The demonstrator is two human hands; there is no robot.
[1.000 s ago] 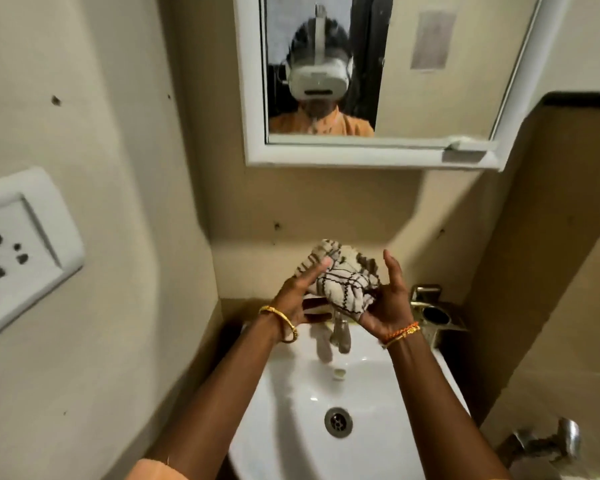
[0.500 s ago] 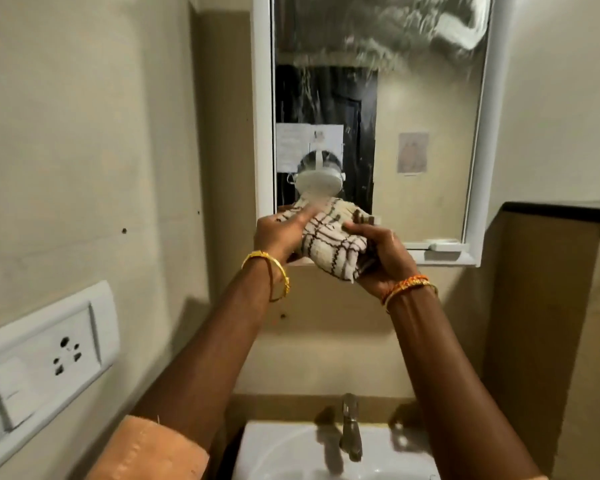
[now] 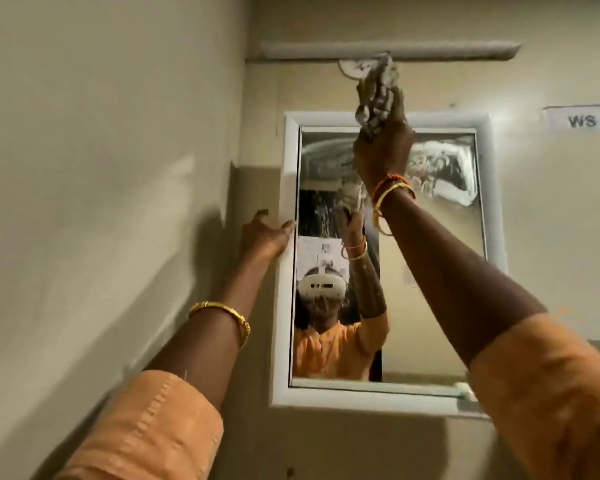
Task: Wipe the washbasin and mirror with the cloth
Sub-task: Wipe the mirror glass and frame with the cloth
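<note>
Cloth raised from chest height to mirror top edge, bunched tight in right hand. Left hand released cloth, now open, empty, at mirror's left frame. Mirror wiping starting; smears remain on upper glass.

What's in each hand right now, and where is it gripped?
The right hand grips the bunched cloth by its lower part. The left hand holds nothing, open against the mirror frame.

Right hand raised high, fingers clenched, left hand lower, fingers spread open
</note>
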